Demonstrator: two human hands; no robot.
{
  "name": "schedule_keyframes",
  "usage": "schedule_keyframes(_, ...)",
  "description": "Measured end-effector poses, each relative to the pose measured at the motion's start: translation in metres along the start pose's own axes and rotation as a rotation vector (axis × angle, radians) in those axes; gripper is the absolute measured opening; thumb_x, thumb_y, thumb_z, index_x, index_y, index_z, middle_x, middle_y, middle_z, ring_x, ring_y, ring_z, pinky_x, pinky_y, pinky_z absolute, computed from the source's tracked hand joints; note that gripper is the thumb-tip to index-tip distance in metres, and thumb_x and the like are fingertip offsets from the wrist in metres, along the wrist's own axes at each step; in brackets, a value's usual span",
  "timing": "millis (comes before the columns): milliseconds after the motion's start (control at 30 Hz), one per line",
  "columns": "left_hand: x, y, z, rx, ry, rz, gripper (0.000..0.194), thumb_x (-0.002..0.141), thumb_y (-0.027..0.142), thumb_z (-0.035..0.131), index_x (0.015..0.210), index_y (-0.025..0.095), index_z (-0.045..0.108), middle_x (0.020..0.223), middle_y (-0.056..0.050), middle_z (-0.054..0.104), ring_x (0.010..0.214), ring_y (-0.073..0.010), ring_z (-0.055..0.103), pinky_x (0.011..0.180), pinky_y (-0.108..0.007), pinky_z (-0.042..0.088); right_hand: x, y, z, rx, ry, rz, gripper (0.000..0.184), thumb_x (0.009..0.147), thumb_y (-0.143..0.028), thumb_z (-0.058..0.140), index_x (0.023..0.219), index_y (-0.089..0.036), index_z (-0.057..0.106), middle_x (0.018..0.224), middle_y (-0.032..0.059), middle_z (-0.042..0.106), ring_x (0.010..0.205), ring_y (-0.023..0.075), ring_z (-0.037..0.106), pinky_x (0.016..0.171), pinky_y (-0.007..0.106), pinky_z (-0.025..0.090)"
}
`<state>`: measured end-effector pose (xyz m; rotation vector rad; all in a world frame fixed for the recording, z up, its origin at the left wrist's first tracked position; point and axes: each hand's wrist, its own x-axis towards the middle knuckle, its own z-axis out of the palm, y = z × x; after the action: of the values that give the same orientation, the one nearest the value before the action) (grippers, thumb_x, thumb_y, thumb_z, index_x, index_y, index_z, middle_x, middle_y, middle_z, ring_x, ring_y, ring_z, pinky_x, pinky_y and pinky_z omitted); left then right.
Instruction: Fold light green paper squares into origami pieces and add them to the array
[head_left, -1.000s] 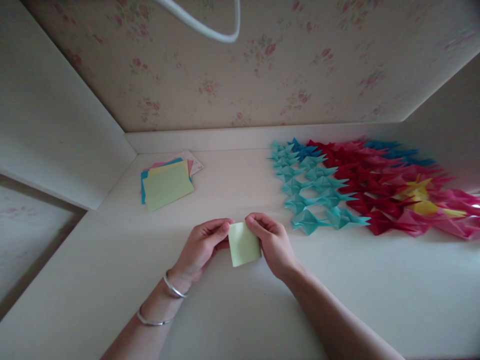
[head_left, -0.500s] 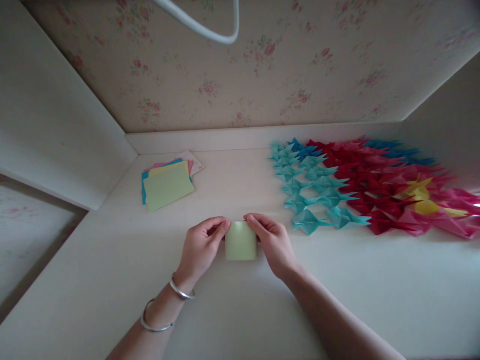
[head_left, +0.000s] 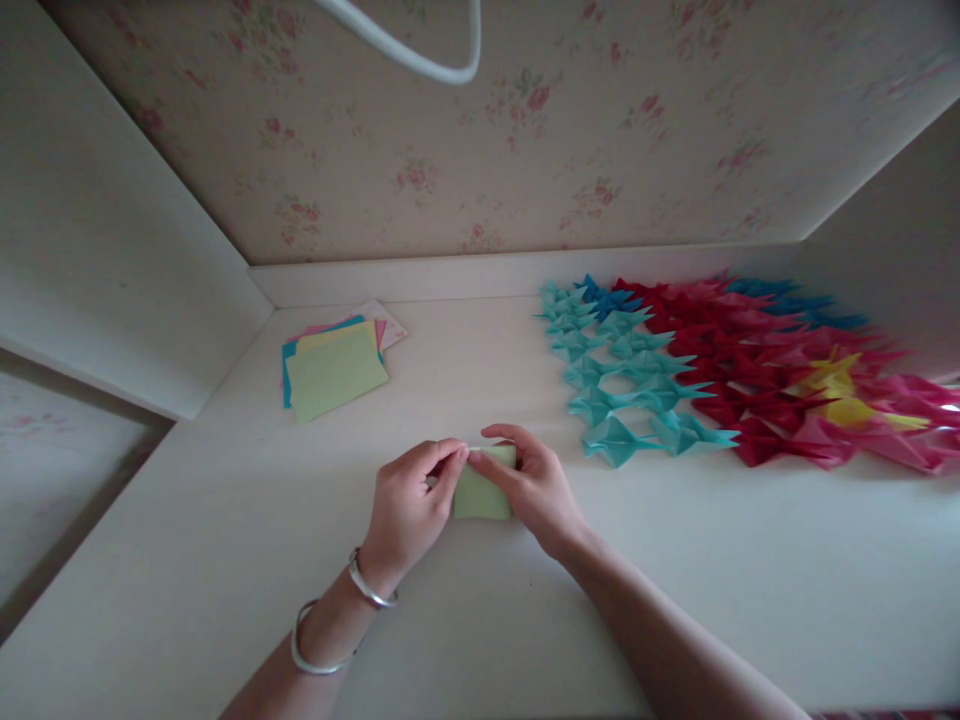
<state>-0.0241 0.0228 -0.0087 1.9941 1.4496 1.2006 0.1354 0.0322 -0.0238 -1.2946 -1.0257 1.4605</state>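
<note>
A small light green paper (head_left: 481, 500), seemingly folded over, lies on the white desktop between my hands. My left hand (head_left: 412, 505) pinches its upper left corner, thumb and forefinger pressed together. Along the top edge, the thumb of my right hand (head_left: 536, 492) reaches left almost to my left fingertips and presses on the sheet. The right forefinger is raised above that edge, while the other right fingers are partly hidden behind the thumb and palm. Two silver bangles circle my left wrist and forearm.
At the back left lies a stack of coloured paper sheets (head_left: 337, 375), light green on top. Rows of folded paper cranes (head_left: 615, 440) in teal, red, pink, blue and yellow fill the back right. A white cable (head_left: 420, 62) hangs before the flowered wall.
My right thumb has slid left along the paper's top edge toward my left fingertips, and the right forefinger has lifted. Before, each hand held its own side of the curved paper, which now looks flatter.
</note>
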Motion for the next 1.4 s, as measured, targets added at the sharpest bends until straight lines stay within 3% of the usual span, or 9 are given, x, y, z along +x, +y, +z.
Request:
schedule_keyframes(100, 0.000, 0.000, 0.001, -0.003, 0.013, -0.009, 0.011, 0.091, 0.023, 0.063, 0.094, 0.018, 0.073, 0.086, -0.003, 0.077, 0.072, -0.0144, 0.071, 0.069, -0.022, 0.054, 0.000, -0.001, -0.001, 0.035, 0.011, 0.040, 0.032, 0.070, -0.045, 0.079, 0.087, -0.018, 0.072, 0.064, -0.0021, 0.061, 0.057, 0.0127, 0.051, 0.051, 0.023, 0.038)
schedule_keyframes(233, 0.001, 0.000, 0.000, 0.006, 0.009, -0.059, 0.013, 0.091, 0.025, 0.063, 0.094, 0.017, 0.073, 0.086, -0.004, 0.077, 0.072, -0.0151, 0.071, 0.068, -0.022, 0.053, 0.001, -0.002, -0.002, 0.077, 0.015, 0.038, 0.031, 0.071, -0.046, 0.077, 0.081, -0.017, 0.073, 0.063, -0.0009, 0.062, 0.055, 0.0133, 0.051, 0.051, 0.025, 0.037)
schedule_keyframes(467, 0.002, 0.000, -0.002, 0.007, 0.030, -0.119, 0.014, 0.091, 0.026, 0.062, 0.093, 0.019, 0.074, 0.087, -0.004, 0.078, 0.073, -0.0168, 0.071, 0.069, -0.024, 0.053, 0.006, 0.000, -0.004, 0.086, 0.028, -0.027, 0.029, 0.074, -0.046, 0.075, 0.080, -0.018, 0.072, 0.070, 0.0004, 0.066, 0.063, 0.0155, 0.054, 0.058, 0.026, 0.040)
schedule_keyframes(633, 0.003, -0.001, -0.002, 0.021, 0.036, -0.129, 0.014, 0.091, 0.027, 0.062, 0.093, 0.019, 0.074, 0.088, -0.004, 0.078, 0.075, -0.0173, 0.071, 0.071, -0.025, 0.053, 0.004, 0.003, -0.004, 0.037, 0.019, -0.100, 0.026, 0.080, -0.044, 0.071, 0.094, -0.021, 0.069, 0.062, -0.0037, 0.059, 0.056, 0.0130, 0.048, 0.052, 0.024, 0.034)
schedule_keyframes(733, 0.002, -0.001, -0.002, 0.027, 0.044, -0.129, 0.014, 0.092, 0.027, 0.062, 0.093, 0.019, 0.074, 0.089, -0.004, 0.078, 0.076, -0.0176, 0.071, 0.072, -0.025, 0.053, 0.002, 0.003, -0.004, -0.083, -0.005, -0.203, 0.020, 0.083, -0.040, 0.069, 0.092, -0.022, 0.068, 0.078, -0.0002, 0.066, 0.059, 0.0127, 0.051, 0.054, 0.024, 0.037)
schedule_keyframes(867, 0.002, 0.001, -0.003, 0.026, 0.036, -0.091, 0.013, 0.092, 0.025, 0.061, 0.093, 0.019, 0.073, 0.087, -0.004, 0.077, 0.075, -0.0172, 0.070, 0.071, -0.024, 0.052, -0.001, -0.001, -0.006, -0.147, -0.011, -0.285, 0.016, 0.083, -0.035, 0.069, 0.081, -0.020, 0.062, 0.109, 0.0071, 0.066, 0.081, 0.0170, 0.062, 0.062, 0.024, 0.046)
schedule_keyframes(1067, 0.001, 0.001, -0.003, 0.074, -0.009, 0.003, 0.012, 0.093, 0.021, 0.059, 0.093, 0.019, 0.071, 0.086, -0.005, 0.075, 0.075, -0.0165, 0.069, 0.071, -0.024, 0.052, -0.003, -0.002, -0.006, -0.253, -0.045, -0.348, 0.013, 0.086, -0.030, 0.065, 0.080, -0.020, 0.060, 0.110, 0.0082, 0.064, 0.087, 0.0178, 0.064, 0.066, 0.026, 0.050)
schedule_keyframes(1267, 0.001, -0.001, -0.004, 0.092, 0.021, 0.045, 0.012, 0.094, 0.022, 0.057, 0.096, 0.020, 0.068, 0.087, -0.005, 0.074, 0.077, -0.0173, 0.069, 0.073, -0.026, 0.053, -0.003, -0.002, -0.007, -0.271, -0.053, -0.363, 0.006, 0.087, -0.026, 0.063, 0.085, -0.021, 0.063, 0.103, 0.0065, 0.065, 0.085, 0.0173, 0.064, 0.067, 0.026, 0.054)
schedule_keyframes(1400, 0.000, -0.003, -0.004, 0.148, 0.085, 0.080, 0.012, 0.096, 0.018, 0.053, 0.096, 0.019, 0.065, 0.087, -0.006, 0.072, 0.077, -0.0170, 0.068, 0.073, -0.026, 0.054, -0.006, -0.003, -0.006, -0.327, -0.110, -0.415, 0.009, 0.090, -0.026, 0.061, 0.091, -0.021, 0.069, 0.110, 0.0081, 0.065, 0.084, 0.0167, 0.066, 0.064, 0.025, 0.056)
